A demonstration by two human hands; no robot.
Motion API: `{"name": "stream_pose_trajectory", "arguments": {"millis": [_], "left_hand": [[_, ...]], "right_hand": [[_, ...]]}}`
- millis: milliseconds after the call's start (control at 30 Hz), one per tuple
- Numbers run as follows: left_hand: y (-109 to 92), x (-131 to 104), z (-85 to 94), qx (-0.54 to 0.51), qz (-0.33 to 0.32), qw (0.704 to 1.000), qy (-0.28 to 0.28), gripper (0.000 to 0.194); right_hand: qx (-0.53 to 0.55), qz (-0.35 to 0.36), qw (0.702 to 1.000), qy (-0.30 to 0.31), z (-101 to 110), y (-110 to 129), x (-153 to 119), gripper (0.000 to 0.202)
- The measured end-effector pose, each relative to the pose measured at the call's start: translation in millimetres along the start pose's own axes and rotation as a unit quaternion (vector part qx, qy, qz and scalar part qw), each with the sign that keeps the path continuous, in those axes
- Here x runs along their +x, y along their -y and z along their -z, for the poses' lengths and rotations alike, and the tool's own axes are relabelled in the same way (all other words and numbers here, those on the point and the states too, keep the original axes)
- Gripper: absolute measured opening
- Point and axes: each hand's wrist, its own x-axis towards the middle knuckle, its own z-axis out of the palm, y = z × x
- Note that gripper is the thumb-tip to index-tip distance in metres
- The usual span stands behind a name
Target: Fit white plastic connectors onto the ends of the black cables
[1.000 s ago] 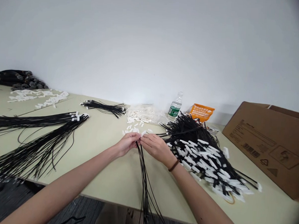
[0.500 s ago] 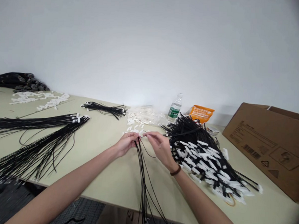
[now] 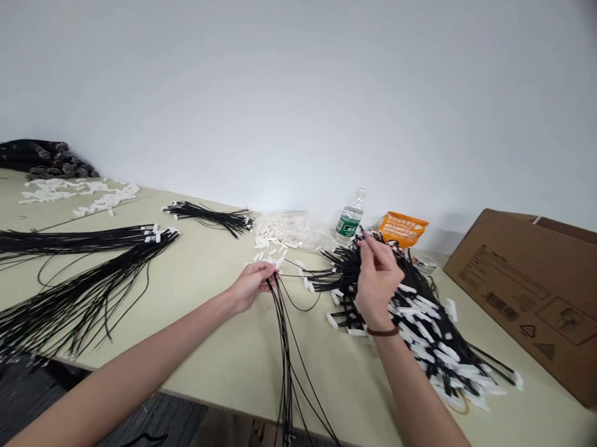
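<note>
My left hand (image 3: 252,286) is closed around a bundle of thin black cables (image 3: 284,356), gripping it near the top. The cables hang down past the table's front edge, and one loops out to the right. Over the pile of black cables with white connectors (image 3: 424,317) my right hand (image 3: 380,278) is raised, thumb and fingertips pinched together. Whatever lies between those fingertips is too small to make out. Just beyond my left hand, small white plastic pieces (image 3: 275,254) lie scattered beside a clear plastic bag (image 3: 298,229).
A water bottle (image 3: 349,216) and an orange packet (image 3: 402,229) stand by the wall. A cardboard box (image 3: 534,302) takes up the right side. More black cable bundles (image 3: 96,273) lie left, with a small bundle (image 3: 209,217) and white pieces (image 3: 107,199) farther back.
My right hand has moved right and up, from beside the left hand to over the cable pile. The left hand stays in place with its cable bundle.
</note>
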Motion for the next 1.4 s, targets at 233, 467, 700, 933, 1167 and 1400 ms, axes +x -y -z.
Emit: {"name": "stream_pose_trajectory", "arguments": {"millis": [233,467,700,933,1167,1400], "left_hand": [[1,1,1.2,-0.013,-0.021,1.000,-0.012,0.028],[-1,-3,-2.7,0.006,-0.061,0.998,0.017,0.029],[-3,-5,-5.7,0.019,-0.069,0.997,0.015,0.029],[-3,-4,-5.2,0.022,-0.074,0.997,0.008,0.029],[-2,-4,-5.0,0.030,-0.082,0.996,0.013,0.030],[-2,-3,-4.8,0.042,-0.090,0.995,0.015,0.030]], "right_hand": [[-0.153,0.165,0.948,0.224,-16,-1,-32,0.020],[-0.194,0.157,0.935,0.250,-21,-5,-43,0.020],[-0.195,0.156,0.934,0.255,-22,-2,-45,0.021],[-0.189,0.166,0.934,0.253,-23,-2,-46,0.021],[-0.194,0.157,0.935,0.252,-23,-2,-46,0.020],[-0.189,0.158,0.936,0.253,-23,-3,-47,0.021]]}}
